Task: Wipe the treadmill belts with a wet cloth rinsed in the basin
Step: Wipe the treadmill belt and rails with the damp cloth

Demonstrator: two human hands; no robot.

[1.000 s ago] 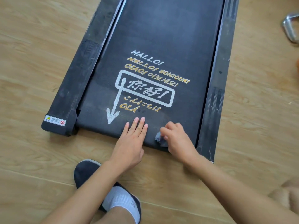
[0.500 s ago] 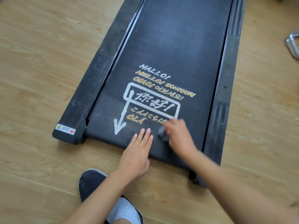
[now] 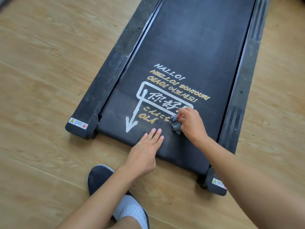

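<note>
Head camera: the right hand (image 3: 191,123) clutches a small crumpled grey cloth (image 3: 175,125), fingers curled round it, holding it against the black rubber treadmill belt (image 3: 189,55) just right of centre, at the corner of the white-boxed lettering. The left hand (image 3: 143,154) lies flat and relaxed at lower centre, straight fingertips on the belt's near edge. Below it, a dark shoe (image 3: 99,177) rests on the pale wood-plank floor (image 3: 41,80).

- One view only: head-worn wide-angle camera, facing forward and steeply down.
- Sits close above near end of the treadmill belt (image 3: 189,47), which runs away toward 1 o'clock.
- Wearer's shoe (image 3: 99,177) at 6 o'clock, wood floor (image 3: 41,80) at 9.
</note>
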